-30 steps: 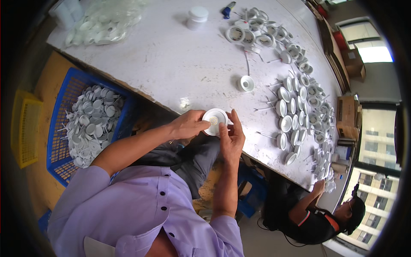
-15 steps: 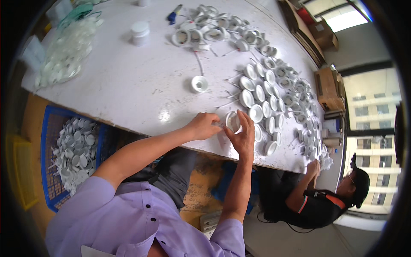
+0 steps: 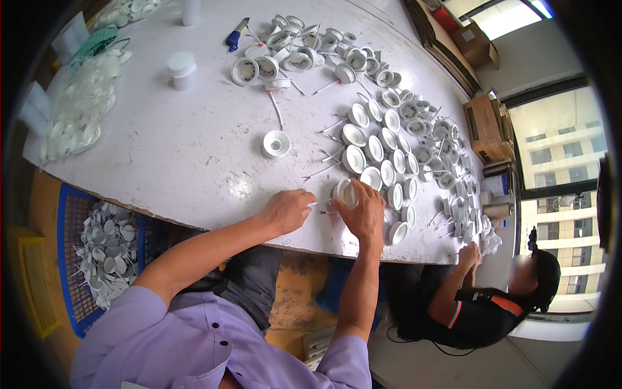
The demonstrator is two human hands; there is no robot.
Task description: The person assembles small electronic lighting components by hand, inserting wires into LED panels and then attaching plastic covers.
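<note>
A round white lamp housing (image 3: 342, 190) rests at the table's near side with my right hand (image 3: 364, 212) closed around its rim, thumb in front. From it a white cable (image 3: 318, 203) runs left into the pinched fingers of my left hand (image 3: 289, 211). Just right of and beyond my right hand, similar white housings (image 3: 387, 173) stand tilted in rows, cables pointing left. One single housing (image 3: 276, 144) lies face up farther off, its cable stretching away from me.
A heap of housings (image 3: 298, 61) and a blue utility knife (image 3: 236, 35) lie at the far side. White tubs (image 3: 182, 70) and a bag of white parts (image 3: 84, 107) are left. Below the edge stands a blue crate (image 3: 65, 259) of white pieces. A co-worker (image 3: 483, 305) works at right.
My left hand has drawn back leftward from the housing, and a length of cable now shows between my hands. My right hand keeps its grip. The whole view has shifted slightly.
</note>
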